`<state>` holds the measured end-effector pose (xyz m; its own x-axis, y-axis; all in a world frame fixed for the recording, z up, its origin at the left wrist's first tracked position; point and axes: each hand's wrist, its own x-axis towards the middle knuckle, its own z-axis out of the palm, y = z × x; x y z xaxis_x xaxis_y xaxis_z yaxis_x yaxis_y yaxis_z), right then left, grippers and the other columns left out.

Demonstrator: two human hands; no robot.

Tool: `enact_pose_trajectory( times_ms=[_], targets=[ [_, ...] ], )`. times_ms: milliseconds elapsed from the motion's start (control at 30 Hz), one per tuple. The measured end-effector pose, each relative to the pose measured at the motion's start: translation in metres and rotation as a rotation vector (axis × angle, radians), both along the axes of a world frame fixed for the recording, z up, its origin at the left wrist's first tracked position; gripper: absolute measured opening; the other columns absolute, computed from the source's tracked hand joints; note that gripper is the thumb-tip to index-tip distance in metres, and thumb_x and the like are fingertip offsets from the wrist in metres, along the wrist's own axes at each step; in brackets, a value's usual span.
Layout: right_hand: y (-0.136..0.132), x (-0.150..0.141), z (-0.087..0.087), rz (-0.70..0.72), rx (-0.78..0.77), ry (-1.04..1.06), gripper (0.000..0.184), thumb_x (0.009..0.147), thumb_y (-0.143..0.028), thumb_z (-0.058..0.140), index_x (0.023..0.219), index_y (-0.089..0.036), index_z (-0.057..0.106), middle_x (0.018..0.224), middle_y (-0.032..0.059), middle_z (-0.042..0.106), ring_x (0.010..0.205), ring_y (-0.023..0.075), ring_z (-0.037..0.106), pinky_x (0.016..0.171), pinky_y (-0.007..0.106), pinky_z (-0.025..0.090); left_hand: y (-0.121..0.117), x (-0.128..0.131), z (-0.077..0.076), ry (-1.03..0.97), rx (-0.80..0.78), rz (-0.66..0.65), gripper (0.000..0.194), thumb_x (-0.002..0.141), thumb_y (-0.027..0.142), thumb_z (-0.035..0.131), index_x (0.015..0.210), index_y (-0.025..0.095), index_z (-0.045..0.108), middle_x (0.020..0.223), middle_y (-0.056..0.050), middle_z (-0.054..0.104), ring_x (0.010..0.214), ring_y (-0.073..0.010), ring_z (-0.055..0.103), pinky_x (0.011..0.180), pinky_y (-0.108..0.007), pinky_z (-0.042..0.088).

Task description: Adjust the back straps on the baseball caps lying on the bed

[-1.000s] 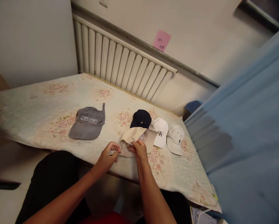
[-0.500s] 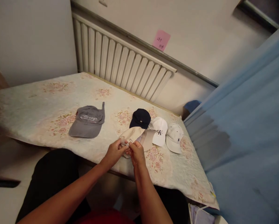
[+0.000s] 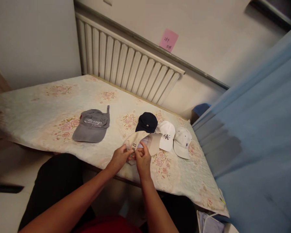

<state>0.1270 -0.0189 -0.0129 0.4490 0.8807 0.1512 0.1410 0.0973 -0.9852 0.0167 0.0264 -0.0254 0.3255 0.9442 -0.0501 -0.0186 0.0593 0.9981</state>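
A beige baseball cap (image 3: 155, 144) is between my hands near the table's front edge, its brim to the right and its inside partly showing. My left hand (image 3: 120, 158) pinches the cap's back strap, close to a small metal buckle (image 3: 134, 145). Thumb and fingers of my right hand (image 3: 143, 160) close on the same strap area, with the index finger raised. What lies right between the fingertips is hard to make out. Just behind the beige cap sit a navy cap (image 3: 146, 123) and a white cap with black letters (image 3: 167, 136).
Farther right lies an off-white cap (image 3: 182, 142); a grey cap (image 3: 92, 126) with its strap end sticking up is at left. All rest on a flowered cloth (image 3: 106, 95). A radiator (image 3: 126, 61) stands behind, a blue curtain (image 3: 252, 129) hangs at right.
My right index finger has lifted away from the strap, and more of the cap's inside shows. My left hand stays on the strap; the other caps have not moved.
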Motion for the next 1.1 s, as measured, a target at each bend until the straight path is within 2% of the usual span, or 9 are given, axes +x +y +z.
enact_pose_trajectory(
  times_ms=[67,133,233,333,433,567,700,867,1100],
  targets=[
    [-0.004,0.002,0.004,0.035,0.034,-0.134,0.048,0.078,-0.02,0.053,0.126,-0.022,0.051,0.081,-0.0018,0.064,0.061,0.0117,0.06,0.064,0.024,0.05,0.001,-0.001,-0.001,0.009,0.014,-0.013,0.019,0.074,0.036,0.055,0.079,0.018,0.058,0.061,0.004,0.058,0.053,-0.0125,0.052,0.056,-0.025,0.041],
    [-0.007,0.005,0.007,0.069,0.04,-0.285,0.038,0.078,-0.018,0.054,0.115,-0.022,0.061,0.085,0.0003,0.065,0.065,0.0121,0.059,0.067,0.025,0.048,0.0,-0.002,0.0,0.022,0.029,-0.02,0.02,0.075,0.037,0.055,0.078,0.018,0.058,0.06,0.004,0.058,0.053,-0.0129,0.052,0.057,-0.026,0.041],
    [-0.008,0.006,0.008,0.098,0.015,-0.443,0.018,0.077,-0.018,0.056,0.089,-0.021,0.069,0.08,0.0012,0.066,0.065,0.0134,0.056,0.067,0.025,0.045,-0.002,-0.003,0.002,0.053,0.053,-0.011,0.021,0.076,0.039,0.053,0.071,0.019,0.056,0.053,0.005,0.054,0.054,-0.0146,0.053,0.059,-0.027,0.041],
    [-0.006,0.005,0.007,0.073,-0.016,-0.422,0.012,0.076,-0.019,0.057,0.081,-0.021,0.068,0.07,-0.0002,0.065,0.062,0.0141,0.056,0.064,0.026,0.043,-0.005,-0.004,0.005,0.083,0.078,0.002,0.025,0.079,0.04,0.048,0.064,0.02,0.052,0.049,0.004,0.053,0.053,-0.0158,0.053,0.061,-0.028,0.041],
    [-0.003,0.004,0.006,0.071,-0.073,-0.142,0.004,0.072,-0.021,0.063,0.07,-0.02,0.066,0.06,-0.0029,0.063,0.058,0.0136,0.056,0.06,0.024,0.042,-0.006,-0.005,0.009,0.092,0.091,0.003,0.024,0.081,0.04,0.044,0.067,0.021,0.051,0.052,0.004,0.055,0.052,-0.0156,0.053,0.06,-0.029,0.041],
    [0.003,0.006,0.004,0.029,-0.165,0.301,0.009,0.064,-0.024,0.068,0.063,-0.019,0.061,0.049,-0.0058,0.059,0.048,0.012,0.055,0.049,0.021,0.039,-0.009,-0.01,0.014,0.093,0.086,-0.003,0.022,0.083,0.039,0.043,0.071,0.022,0.048,0.057,0.006,0.056,0.049,-0.0131,0.051,0.057,-0.026,0.04],
    [0.005,0.01,0.003,0.009,-0.205,0.501,0.012,0.063,-0.026,0.067,0.063,-0.017,0.058,0.053,-0.0027,0.062,0.048,0.0109,0.057,0.046,0.019,0.039,-0.014,-0.013,0.013,0.106,0.07,-0.046,0.025,0.083,0.04,0.043,0.068,0.021,0.048,0.056,0.006,0.055,0.049,-0.0122,0.049,0.055,-0.025,0.04],
    [0.005,0.009,0.004,-0.026,-0.236,0.752,0.014,0.061,-0.023,0.068,0.068,-0.017,0.058,0.056,-0.0015,0.064,0.052,0.0111,0.06,0.05,0.02,0.045,-0.022,-0.009,0.003,0.128,0.036,-0.13,0.029,0.083,0.043,0.042,0.065,0.021,0.049,0.053,0.005,0.052,0.049,-0.0123,0.048,0.051,-0.024,0.039],
    [0.004,0.005,0.011,-0.038,-0.245,0.932,0.008,0.063,-0.016,0.065,0.07,-0.015,0.06,0.056,0.0001,0.065,0.05,0.0116,0.06,0.05,0.021,0.048,-0.027,-0.007,-0.003,0.173,0.058,-0.197,0.028,0.082,0.043,0.043,0.066,0.02,0.051,0.051,0.005,0.051,0.045,-0.0117,0.045,0.048,-0.023,0.035]
  ],
)
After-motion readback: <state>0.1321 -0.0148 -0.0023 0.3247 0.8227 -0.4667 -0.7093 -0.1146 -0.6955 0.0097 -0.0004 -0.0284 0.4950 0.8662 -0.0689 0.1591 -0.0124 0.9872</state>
